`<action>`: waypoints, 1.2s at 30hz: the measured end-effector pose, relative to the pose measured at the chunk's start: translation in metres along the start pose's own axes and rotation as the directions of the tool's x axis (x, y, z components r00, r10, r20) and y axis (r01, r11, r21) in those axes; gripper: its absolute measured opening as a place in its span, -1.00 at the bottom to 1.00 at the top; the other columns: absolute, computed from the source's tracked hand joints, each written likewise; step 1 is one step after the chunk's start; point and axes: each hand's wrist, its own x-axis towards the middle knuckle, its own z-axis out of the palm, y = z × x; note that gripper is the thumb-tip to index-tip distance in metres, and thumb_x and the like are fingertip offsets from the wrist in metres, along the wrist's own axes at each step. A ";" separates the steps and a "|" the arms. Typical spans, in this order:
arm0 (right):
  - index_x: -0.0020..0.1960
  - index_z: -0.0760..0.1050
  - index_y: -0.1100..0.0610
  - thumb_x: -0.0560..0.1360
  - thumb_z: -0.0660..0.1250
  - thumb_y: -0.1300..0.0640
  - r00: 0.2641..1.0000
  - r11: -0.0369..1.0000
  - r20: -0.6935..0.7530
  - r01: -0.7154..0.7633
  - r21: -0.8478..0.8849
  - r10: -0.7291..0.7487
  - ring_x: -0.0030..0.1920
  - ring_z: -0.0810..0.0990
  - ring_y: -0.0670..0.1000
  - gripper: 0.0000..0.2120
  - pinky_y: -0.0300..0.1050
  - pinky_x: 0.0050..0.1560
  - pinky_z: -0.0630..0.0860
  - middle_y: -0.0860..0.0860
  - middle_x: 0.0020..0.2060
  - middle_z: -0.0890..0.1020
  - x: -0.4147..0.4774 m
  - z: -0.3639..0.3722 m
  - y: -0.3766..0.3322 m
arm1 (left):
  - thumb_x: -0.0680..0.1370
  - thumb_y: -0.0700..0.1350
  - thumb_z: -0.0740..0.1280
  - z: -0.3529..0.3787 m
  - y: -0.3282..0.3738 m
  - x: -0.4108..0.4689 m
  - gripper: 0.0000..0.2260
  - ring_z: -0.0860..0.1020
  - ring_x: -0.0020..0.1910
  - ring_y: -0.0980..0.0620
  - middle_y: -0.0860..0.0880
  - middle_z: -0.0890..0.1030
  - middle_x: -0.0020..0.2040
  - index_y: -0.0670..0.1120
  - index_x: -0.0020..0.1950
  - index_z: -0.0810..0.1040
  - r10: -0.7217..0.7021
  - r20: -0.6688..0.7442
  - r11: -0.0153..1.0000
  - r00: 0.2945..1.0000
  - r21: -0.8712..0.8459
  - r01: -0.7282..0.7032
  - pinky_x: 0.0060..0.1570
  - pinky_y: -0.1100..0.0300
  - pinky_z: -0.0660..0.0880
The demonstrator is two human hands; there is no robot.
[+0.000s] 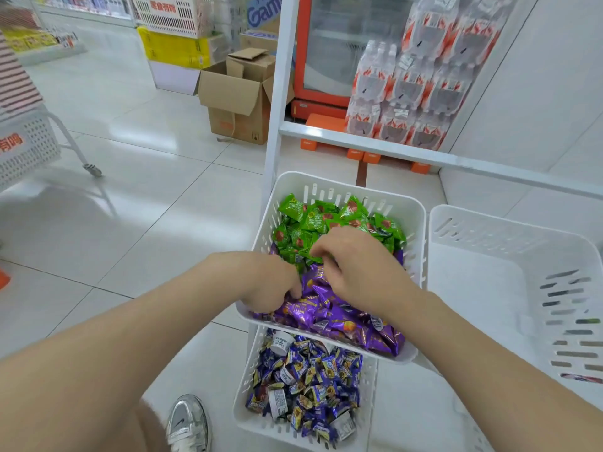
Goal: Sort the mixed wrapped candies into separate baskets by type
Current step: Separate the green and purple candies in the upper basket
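Down by our feet, a silver shoe (187,425) stands on the pale tiled floor (130,223), just left of a white slotted lower basket (243,415). That basket is filled with small blue-and-yellow candies (313,386), with a few white-labelled tubs among them.

Above it, and covering its far end, sits the mixed basket (419,223), where both our bare arms reach in. Its near half is heaped with purple candies (342,318), and its far half holds green candies (310,220) piled against the back wall.

Our left hand (267,282) is at the basket's left edge. Its fingers are curled down into the purple candies and close around some of them. Our right hand (355,262) hangs knuckles-up over the line where green meets purple, its fingers bent and their tips buried among the wrappers. We cannot tell whether it has one pinched. The two hands are close together but not touching.

Just to the right of the mixed basket stands a second white basket (489,243), its bare bottom showing.

Farther off, a white shelf frame (275,93) rises behind the baskets. Beyond it are shrink-wrapped packs of bottles (408,89) and a red-framed cooler (301,60). An open cardboard box (238,96) rests on the floor to the left, and a white wheeled cart (29,141) stands at the far left edge.
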 end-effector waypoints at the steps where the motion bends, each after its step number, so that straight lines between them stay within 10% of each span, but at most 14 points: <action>1: 0.11 0.67 0.11 0.51 0.32 0.32 0.999 0.999 0.034 0.009 0.030 -0.010 0.04 0.62 0.11 -0.74 0.12 0.10 0.56 0.05 -0.03 0.69 -0.001 0.004 -0.002 | 0.59 -0.29 0.12 0.002 0.002 -0.005 -0.52 0.51 0.22 -0.19 -0.12 0.52 0.31 -0.02 0.49 0.44 0.004 0.031 1.000 1.000 0.022 -0.005 0.21 -0.06 0.49; 6: 0.10 0.67 0.07 0.47 0.42 0.29 0.988 0.989 0.053 0.145 -0.033 -0.143 0.01 0.60 0.12 -0.75 0.06 0.03 0.52 0.00 -0.06 0.71 0.012 0.023 -0.011 | 0.50 -0.31 0.14 0.023 -0.003 -0.019 -0.62 0.51 0.03 -0.17 -0.09 0.53 -0.02 -0.09 0.25 0.55 0.018 -0.059 0.998 0.998 0.064 -0.015 0.08 -0.16 0.52; 10: -0.06 0.63 -0.01 0.46 0.48 0.06 0.994 0.975 0.068 0.092 -0.204 -0.080 0.01 0.50 0.10 -0.92 0.06 0.00 0.35 -0.07 -0.17 0.67 0.030 0.032 -0.019 | 0.44 -0.25 0.26 0.020 -0.014 -0.025 -0.83 0.52 -0.09 -0.08 0.02 0.50 -0.22 0.01 -0.18 0.56 0.020 -0.406 0.987 0.914 0.153 0.046 -0.16 0.03 0.53; 14: 0.00 0.62 0.03 0.39 0.49 0.17 0.998 0.950 -0.004 0.061 -0.306 -0.065 -0.02 0.46 0.12 -0.80 0.08 -0.05 0.37 -0.06 -0.17 0.63 0.043 0.039 -0.018 | 0.51 -0.13 0.29 0.010 -0.024 -0.037 -0.79 0.41 0.03 -0.11 -0.03 0.43 0.08 0.04 0.13 0.55 -0.104 -0.693 0.991 0.713 -0.012 0.133 0.02 -0.05 0.51; 18: 0.19 0.59 -0.10 0.47 0.44 0.15 0.980 0.937 0.198 0.094 -0.336 -0.027 0.12 0.35 0.10 -0.67 0.07 0.01 0.18 -0.11 -0.05 0.66 0.051 0.035 -0.020 | 0.54 -0.10 0.31 0.012 -0.029 -0.037 -0.52 0.55 -0.04 -0.26 -0.10 0.34 0.17 -0.06 0.41 0.24 -0.309 -0.554 0.930 0.773 -0.347 0.123 0.03 -0.16 0.54; 28: 0.24 0.64 -0.09 0.57 0.35 0.14 0.933 0.832 0.359 0.195 -0.520 0.005 0.33 0.27 0.23 -0.71 0.19 0.23 0.19 0.01 0.14 0.55 0.061 0.042 -0.026 | 0.55 -0.19 0.25 0.015 -0.029 -0.028 -0.57 0.53 0.15 -0.27 -0.13 0.48 0.14 -0.13 0.40 0.25 -0.293 -0.373 0.944 0.880 -0.260 0.204 0.04 -0.11 0.53; 36: -0.27 0.66 -0.01 0.27 0.51 0.16 0.973 0.824 0.215 0.185 -0.536 -0.079 0.04 0.40 0.14 -0.91 0.05 -0.04 0.13 -0.09 -0.30 0.55 0.056 0.042 -0.020 | 0.56 -0.12 0.22 0.010 -0.035 -0.029 -0.67 0.53 0.17 -0.21 -0.09 0.51 0.22 -0.02 0.32 0.37 -0.331 -0.394 0.932 0.858 -0.278 0.232 0.03 -0.03 0.53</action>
